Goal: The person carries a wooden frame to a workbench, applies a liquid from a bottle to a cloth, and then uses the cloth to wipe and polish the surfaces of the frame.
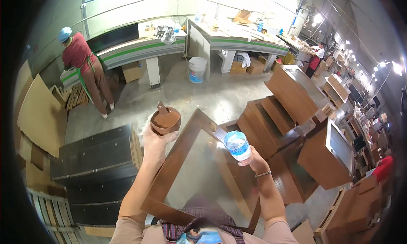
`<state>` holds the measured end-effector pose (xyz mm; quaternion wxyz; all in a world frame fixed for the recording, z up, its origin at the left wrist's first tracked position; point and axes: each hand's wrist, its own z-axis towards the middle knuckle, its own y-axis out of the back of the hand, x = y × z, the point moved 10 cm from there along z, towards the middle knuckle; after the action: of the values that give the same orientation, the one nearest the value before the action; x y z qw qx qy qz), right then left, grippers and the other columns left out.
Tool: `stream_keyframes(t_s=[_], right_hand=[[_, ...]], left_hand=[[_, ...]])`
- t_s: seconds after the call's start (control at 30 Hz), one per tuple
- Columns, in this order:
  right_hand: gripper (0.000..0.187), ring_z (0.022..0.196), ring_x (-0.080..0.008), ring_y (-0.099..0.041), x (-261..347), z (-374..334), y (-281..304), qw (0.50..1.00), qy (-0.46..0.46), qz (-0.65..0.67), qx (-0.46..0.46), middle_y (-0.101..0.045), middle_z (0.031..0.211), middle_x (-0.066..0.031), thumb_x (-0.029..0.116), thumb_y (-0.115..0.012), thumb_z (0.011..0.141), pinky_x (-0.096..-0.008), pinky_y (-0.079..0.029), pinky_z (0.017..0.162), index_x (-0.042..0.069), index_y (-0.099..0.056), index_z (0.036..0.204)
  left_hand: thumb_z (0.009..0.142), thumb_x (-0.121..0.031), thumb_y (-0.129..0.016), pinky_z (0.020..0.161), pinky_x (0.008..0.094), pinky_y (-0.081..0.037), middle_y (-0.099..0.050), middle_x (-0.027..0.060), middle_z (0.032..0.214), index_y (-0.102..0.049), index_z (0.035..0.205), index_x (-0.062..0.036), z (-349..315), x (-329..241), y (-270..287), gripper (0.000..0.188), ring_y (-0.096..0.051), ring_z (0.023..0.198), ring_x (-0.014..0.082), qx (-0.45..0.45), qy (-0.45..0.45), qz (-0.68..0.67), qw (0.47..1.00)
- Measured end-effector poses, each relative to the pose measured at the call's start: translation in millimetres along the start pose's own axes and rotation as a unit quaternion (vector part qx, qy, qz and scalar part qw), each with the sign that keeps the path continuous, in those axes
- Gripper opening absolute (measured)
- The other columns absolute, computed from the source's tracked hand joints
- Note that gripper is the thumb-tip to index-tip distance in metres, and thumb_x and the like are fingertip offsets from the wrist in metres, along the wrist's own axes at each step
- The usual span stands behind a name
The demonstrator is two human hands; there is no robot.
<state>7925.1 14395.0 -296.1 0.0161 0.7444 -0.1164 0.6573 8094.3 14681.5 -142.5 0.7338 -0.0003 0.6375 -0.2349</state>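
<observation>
My left hand (pixel 155 138) is closed round a brown cup (pixel 165 129) that holds brown paste or paint. A flat brown stick or spatula (pixel 161 107) stands up out of the cup. In my right hand (pixel 254 161) is a clear plastic bottle (pixel 238 146) with a blue label, tilted, its bottom end toward me. Between my arms lies a brown wooden frame (pixel 181 157) with an open middle, close to my body. The bottle is over the frame's right side, and the cup is just left of its upper corner.
Brown cabinet boxes (pixel 292 93) are stacked at the right. Dark panels (pixel 97 152) are piled at the left. A white bucket (pixel 197 70) stands on the floor before the long workbenches (pixel 241 42). One person (pixel 82 57) works at the far left, another (pixel 316 57) at the far right.
</observation>
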Motion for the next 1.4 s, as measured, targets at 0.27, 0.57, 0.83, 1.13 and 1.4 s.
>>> stream_keyframes(t_s=[0.27, 0.57, 0.83, 1.13, 1.4], right_hand=[[0.047, 0.079, -0.0095, -0.057, 48.9, 234.4, 78.1, 0.998, 0.012, 0.058, -0.008, -0.063, 0.084, 0.0038, 0.005, -0.077, 0.052, -0.0247, -0.046, 0.073, 0.004, -0.065, 0.098], [0.056, 0.087, -0.0085, -0.056, 100.9, 476.9, 167.4, 0.996, 0.063, -0.036, 0.057, -0.063, 0.101, -0.0011, 0.01, -0.066, 0.066, -0.0221, -0.048, 0.069, 0.003, -0.059, 0.121], [0.046, 0.085, -0.0099, -0.055, 121.8, 646.7, 250.9, 0.999, 0.015, 0.031, -0.024, -0.062, 0.092, 0.0002, 0.005, -0.071, 0.059, -0.025, -0.05, 0.071, 0.003, -0.064, 0.104], [0.065, 0.084, -0.0108, -0.057, 152.5, 796.2, 369.1, 0.982, 0.034, 0.141, -0.119, -0.062, 0.09, 0.0011, 0.0, -0.085, 0.044, -0.0253, -0.049, 0.073, 0.003, -0.062, 0.105], [0.055, 0.079, -0.0107, -0.056, 178.1, 886.5, 515.8, 0.967, 0.07, 0.084, -0.232, -0.061, 0.09, -0.0011, 0.012, -0.081, 0.052, -0.0247, -0.049, 0.066, 0.0, -0.061, 0.102]], left_hand=[[0.062, 0.008, -0.071, 0.083, 0.0305, -0.05, -0.06, 0.0072, 0.105, -0.056, 0.114, 0.0007, 242.7, 84.9, -40.9, 0.054, -0.059, 0.096, 0.018, 0.03, 0.025, -0.044, 0.998], [0.066, 0.007, -0.064, 0.072, 0.0267, -0.049, -0.06, 0.0047, 0.095, -0.059, 0.101, 0.0014, 491.1, 152.8, -72.9, 0.036, -0.058, 0.085, 0.0139, -0.03, -0.003, -0.026, 0.999], [0.073, 0.005, -0.061, 0.069, 0.0255, -0.046, -0.058, 0.0019, 0.093, -0.058, 0.101, -0.0009, 697.7, 226.6, -99.5, 0.029, -0.055, 0.081, 0.0114, 0.009, -0.024, -0.032, 0.999], [0.081, -0.008, -0.063, 0.08, 0.0272, -0.046, -0.058, 0.0048, 0.105, -0.054, 0.117, -0.0013, 948.7, 308.2, -198.7, 0.038, -0.055, 0.093, 0.014, 0.099, -0.025, -0.062, 0.993], [0.083, -0.016, -0.066, 0.089, 0.0319, -0.046, -0.059, 0.0082, 0.111, -0.053, 0.122, -0.0024, 1126.4, 420.7, -328.3, 0.044, -0.058, 0.1, 0.0187, 0.188, -0.034, -0.057, 0.98]])
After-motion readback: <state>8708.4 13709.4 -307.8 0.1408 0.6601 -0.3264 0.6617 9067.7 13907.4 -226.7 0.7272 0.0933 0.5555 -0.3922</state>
